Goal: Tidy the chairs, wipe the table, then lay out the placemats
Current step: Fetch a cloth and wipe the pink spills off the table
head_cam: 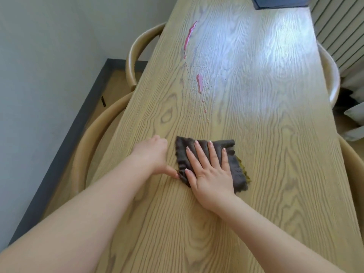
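One dark grey cloth [208,162] lay folded flat on the wooden tabletop [256,134], near the person's end and roughly midway across its width, with a yellow-green edge showing along its lower right side. The right hand [211,170] pressed down on it with the palm flat and all the fingers straight and spread — four fingertips reached toward the cloth's far edge, the thumb lying along its left side. The left hand [153,154] sat just beside the cloth's left edge, its fingers curled under and its thumb touching the near left corner of the cloth; whether it actually pinched that corner could not be told. Farther up the tabletop, well apart from the cloth, two larger pink streaks [190,36] of spilled liquid stood out, one long and thin and one shorter below it, with a trail of small pink drops between and beneath them. Four curved wooden chair backs [137,54] were visible — two along the left side of the tabletop and two along the right. A single dark box [279,1] rested at the far end.
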